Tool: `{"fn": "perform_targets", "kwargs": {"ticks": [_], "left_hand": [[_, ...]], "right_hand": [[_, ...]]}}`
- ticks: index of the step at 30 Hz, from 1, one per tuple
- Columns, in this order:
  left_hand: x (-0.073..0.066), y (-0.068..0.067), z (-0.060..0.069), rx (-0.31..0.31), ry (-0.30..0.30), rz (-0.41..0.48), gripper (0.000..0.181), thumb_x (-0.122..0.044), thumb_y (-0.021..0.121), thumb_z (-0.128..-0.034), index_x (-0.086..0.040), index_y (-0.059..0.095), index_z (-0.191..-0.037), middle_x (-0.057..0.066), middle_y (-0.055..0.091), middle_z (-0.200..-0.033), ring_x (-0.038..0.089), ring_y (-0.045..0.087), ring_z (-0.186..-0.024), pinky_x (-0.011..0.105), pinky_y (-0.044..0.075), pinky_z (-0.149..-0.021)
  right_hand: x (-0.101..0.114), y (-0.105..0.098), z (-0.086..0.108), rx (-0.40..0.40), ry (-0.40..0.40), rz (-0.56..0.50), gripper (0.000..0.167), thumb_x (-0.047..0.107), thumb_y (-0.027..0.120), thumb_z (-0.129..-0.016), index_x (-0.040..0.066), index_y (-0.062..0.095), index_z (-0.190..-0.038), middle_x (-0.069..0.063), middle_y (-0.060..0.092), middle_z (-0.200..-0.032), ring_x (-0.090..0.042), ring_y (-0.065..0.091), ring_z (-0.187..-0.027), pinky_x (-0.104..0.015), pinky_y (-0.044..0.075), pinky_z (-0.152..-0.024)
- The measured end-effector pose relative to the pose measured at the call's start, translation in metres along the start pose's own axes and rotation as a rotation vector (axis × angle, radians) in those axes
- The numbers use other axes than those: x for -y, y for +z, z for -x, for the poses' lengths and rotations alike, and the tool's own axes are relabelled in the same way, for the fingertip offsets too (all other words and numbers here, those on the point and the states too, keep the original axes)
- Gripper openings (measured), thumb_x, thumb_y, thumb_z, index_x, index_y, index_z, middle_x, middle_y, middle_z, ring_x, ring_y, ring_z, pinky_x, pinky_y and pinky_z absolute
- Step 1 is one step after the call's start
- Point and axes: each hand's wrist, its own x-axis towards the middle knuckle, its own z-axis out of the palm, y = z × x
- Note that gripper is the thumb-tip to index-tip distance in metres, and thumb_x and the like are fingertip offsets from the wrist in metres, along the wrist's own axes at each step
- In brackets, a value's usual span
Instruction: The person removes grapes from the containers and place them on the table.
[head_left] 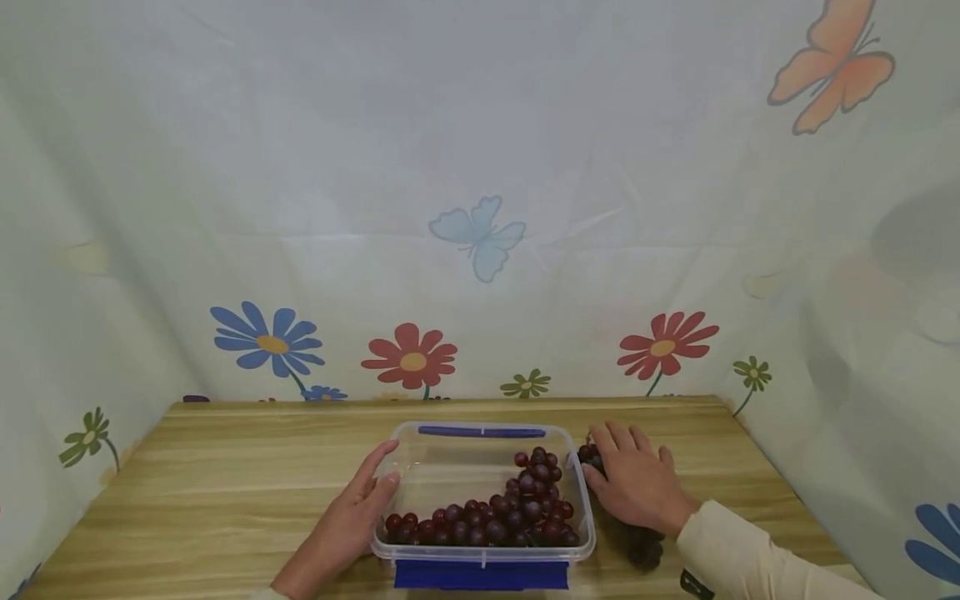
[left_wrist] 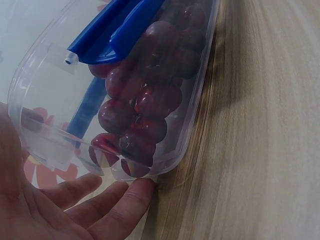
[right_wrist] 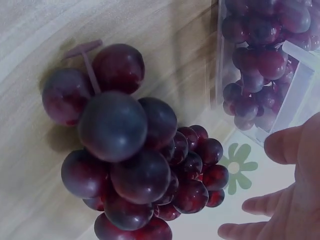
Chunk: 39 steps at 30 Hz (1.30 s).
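Your loose bunch (right_wrist: 132, 145) is on the table (head_left: 225, 475), just right of the box (head_left: 442, 479), partly hidden beneath your right hand (head_left: 637, 479). Key relation: its long axis runs front to back, alongside the right wall; the right fingers lie over the far end, the near end shows under the wrist. Right hand is nearer; your left hand (head_left: 352, 508) is across the box. Right fingers are extended and parted, thumb toward the wall, not pinching anything (can't tell if they touch the bunch). Left fingers: fairly straight, parted, tips against the box's left side. Box grapes (head_left: 495, 521) line the near side and climb the right; far left is bare floor. Blue latches (head_left: 480, 575) near and far, flowered curtain (head_left: 480, 317) behind.
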Motion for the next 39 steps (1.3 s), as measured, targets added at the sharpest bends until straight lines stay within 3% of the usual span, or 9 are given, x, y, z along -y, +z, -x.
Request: {"fn": "perform_targets", "kwargs": {"ticks": [11, 22, 29, 39], "left_hand": [[0.002, 0.000, -0.001, 0.003, 0.005, 0.007, 0.060, -0.061, 0.044, -0.1061, -0.039, 0.032, -0.161, 0.030, 0.053, -0.153, 0.047, 0.061, -0.131, 0.068, 0.047, -0.109], [0.001, 0.000, -0.001, 0.015, -0.007, 0.010, 0.059, -0.060, 0.044, -0.1069, -0.040, 0.030, -0.161, 0.030, 0.050, -0.154, 0.049, 0.059, -0.133, 0.069, 0.046, -0.109], [0.001, 0.001, -0.001, 0.017, -0.011, 0.029, 0.058, -0.058, 0.045, -0.1071, -0.040, 0.031, -0.160, 0.029, 0.052, -0.153, 0.046, 0.065, -0.126, 0.065, 0.053, -0.103], [0.000, 0.001, -0.004, 0.029, -0.031, -0.015, 0.061, -0.062, 0.042, -0.1067, -0.041, 0.027, -0.162, 0.031, 0.045, -0.158, 0.054, 0.055, -0.136, 0.072, 0.045, -0.108]], "right_hand": [[0.002, -0.006, 0.001, 0.017, 0.007, -0.028, 0.063, 0.049, 0.045, -0.109, 0.013, 0.038, -0.161, -0.022, 0.032, -0.169, -0.056, 0.024, -0.155, -0.087, 0.017, -0.112], [0.007, -0.010, 0.002, 0.012, -0.023, -0.034, 0.064, 0.050, 0.044, -0.110, 0.015, 0.036, -0.163, -0.019, 0.030, -0.171, -0.055, 0.022, -0.156, -0.087, 0.015, -0.112], [0.010, -0.013, 0.004, 0.020, -0.040, -0.029, 0.064, 0.051, 0.043, -0.110, 0.017, 0.034, -0.164, -0.018, 0.029, -0.172, -0.053, 0.020, -0.157, -0.086, 0.014, -0.114], [0.019, -0.018, 0.004, 0.038, -0.075, -0.004, 0.067, 0.052, 0.043, -0.110, 0.016, 0.031, -0.165, -0.018, 0.026, -0.172, -0.052, 0.016, -0.159, -0.083, 0.012, -0.117]]}}
